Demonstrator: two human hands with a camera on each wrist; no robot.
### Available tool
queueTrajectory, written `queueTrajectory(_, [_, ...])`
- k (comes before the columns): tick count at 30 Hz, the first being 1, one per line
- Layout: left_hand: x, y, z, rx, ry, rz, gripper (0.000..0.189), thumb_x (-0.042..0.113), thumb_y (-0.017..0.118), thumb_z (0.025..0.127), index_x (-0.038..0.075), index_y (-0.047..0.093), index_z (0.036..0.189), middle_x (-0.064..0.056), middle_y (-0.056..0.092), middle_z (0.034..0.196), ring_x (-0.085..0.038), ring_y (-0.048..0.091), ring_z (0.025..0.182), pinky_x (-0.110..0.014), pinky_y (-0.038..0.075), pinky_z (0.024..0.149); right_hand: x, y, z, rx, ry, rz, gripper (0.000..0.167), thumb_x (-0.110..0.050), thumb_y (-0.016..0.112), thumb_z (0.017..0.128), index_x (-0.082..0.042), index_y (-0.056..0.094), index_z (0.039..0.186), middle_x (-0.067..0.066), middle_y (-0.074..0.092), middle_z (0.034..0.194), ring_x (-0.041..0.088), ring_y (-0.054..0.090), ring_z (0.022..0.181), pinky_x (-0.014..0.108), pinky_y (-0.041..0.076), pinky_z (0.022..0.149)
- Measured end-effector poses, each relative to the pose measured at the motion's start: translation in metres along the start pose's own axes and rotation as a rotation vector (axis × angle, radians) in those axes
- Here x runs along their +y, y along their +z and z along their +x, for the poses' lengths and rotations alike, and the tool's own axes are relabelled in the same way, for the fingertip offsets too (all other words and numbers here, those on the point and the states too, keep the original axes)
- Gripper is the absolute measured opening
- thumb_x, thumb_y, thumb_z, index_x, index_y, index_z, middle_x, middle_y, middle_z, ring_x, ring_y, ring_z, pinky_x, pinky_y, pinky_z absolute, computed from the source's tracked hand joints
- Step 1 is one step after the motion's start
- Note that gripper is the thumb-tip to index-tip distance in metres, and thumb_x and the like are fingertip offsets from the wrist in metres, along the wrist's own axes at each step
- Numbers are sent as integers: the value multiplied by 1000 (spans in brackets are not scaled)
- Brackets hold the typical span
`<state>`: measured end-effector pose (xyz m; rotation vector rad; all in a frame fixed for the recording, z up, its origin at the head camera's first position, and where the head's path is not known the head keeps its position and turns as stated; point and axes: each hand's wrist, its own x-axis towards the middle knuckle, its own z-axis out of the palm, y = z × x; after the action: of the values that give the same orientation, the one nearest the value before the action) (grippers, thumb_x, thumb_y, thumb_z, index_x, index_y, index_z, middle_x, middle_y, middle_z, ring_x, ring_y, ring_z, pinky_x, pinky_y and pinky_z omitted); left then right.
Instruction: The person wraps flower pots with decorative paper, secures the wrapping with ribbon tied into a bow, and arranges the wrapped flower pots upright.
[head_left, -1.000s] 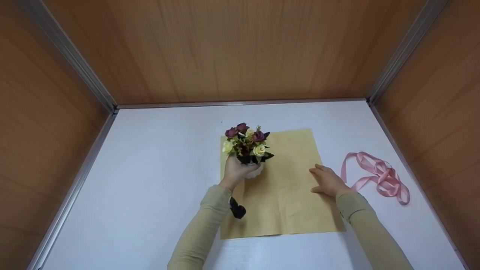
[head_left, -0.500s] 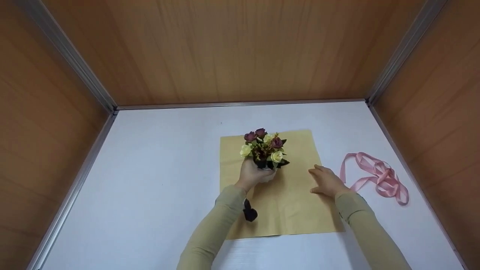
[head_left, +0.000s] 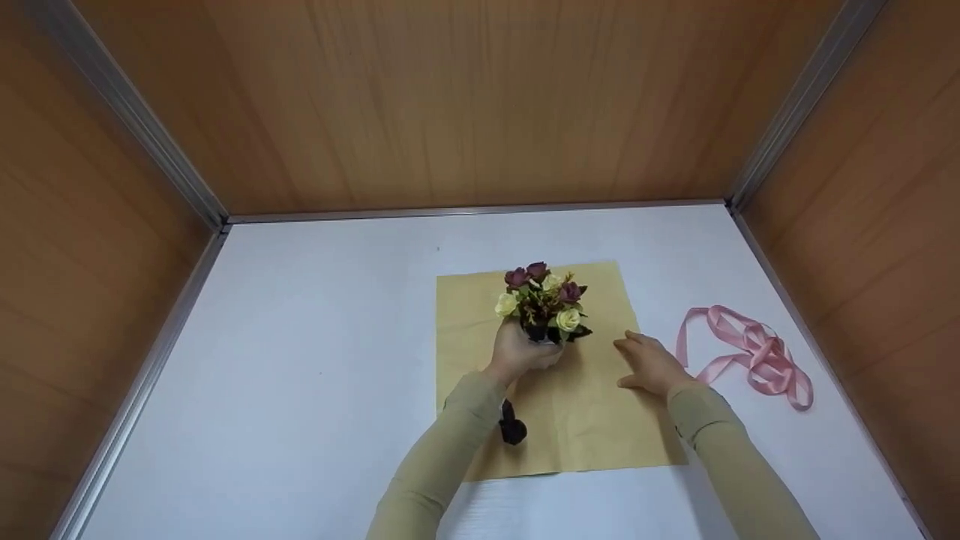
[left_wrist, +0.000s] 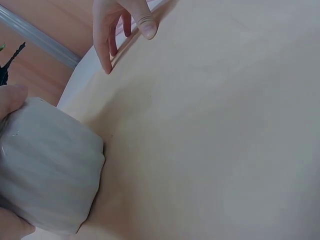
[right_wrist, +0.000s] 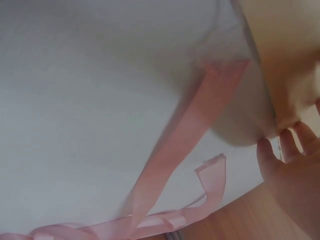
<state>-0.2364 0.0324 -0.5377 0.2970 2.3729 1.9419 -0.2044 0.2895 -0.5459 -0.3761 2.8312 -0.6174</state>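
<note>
My left hand (head_left: 517, 354) grips a small white flower pot (left_wrist: 50, 165), thumb and fingers curled round its sides. Dark purple and pale yellow flowers (head_left: 544, 300) with dark leaves fill its top. Beneath it lies a sheet of brown kraft paper (head_left: 592, 427); in the left wrist view the pot's base is right at the paper, beside a soft shadow. My right hand (head_left: 649, 364) rests at the paper's right edge, fingers spread and loosely bent, fingertips touching the sheet. Its fingertips (right_wrist: 265, 145) also show by that edge in the right wrist view.
A tangled pink ribbon (head_left: 765, 360) lies on the white table (head_left: 322, 315) to the right of my right hand, one end reaching close to the paper. Wooden panels (head_left: 480, 105) with metal edging enclose the back and both sides. A dark object (head_left: 513, 427) hangs at my left wrist.
My left hand has carried the potted flowers to the right, from the paper's left part to over its middle. The right hand, paper and ribbon have stayed in place.
</note>
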Motion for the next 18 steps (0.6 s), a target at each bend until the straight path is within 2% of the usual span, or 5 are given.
queueTrajectory(6, [-1,4,3,30,-40,-36,80,7,84,60,-1,47,130,-13,57,127,-22,51,123,-28,41,102,-3,-1,0,5,-8,-4,70,-14,79,75,8,46,133,34,33,143,52,30,130,58,28,107])
queueTrajectory(10, [-1,7,1,18,-23,-70,80,3,83,62,3,45,132,-10,56,128,-20,50,122,-27,43,98,-3,1,0,3,-7,1,70,-14,78,75,8,46,133,34,33,143,52,30,131,58,28,107])
queueTrajectory(14, [0,6,-1,-29,8,-108,79,-2,81,64,4,44,134,-10,55,129,-19,50,120,-27,46,94,-3,0,-2,6,-16,-1,70,-15,78,75,9,45,133,34,33,143,52,30,130,59,27,107])
queueTrajectory(18, [-1,3,-1,-100,-5,-110,82,-1,80,68,7,39,138,-9,51,135,-20,47,124,-28,49,90,-2,-2,-3,6,-23,3,70,-16,78,75,9,46,132,34,33,143,52,30,130,58,28,107])
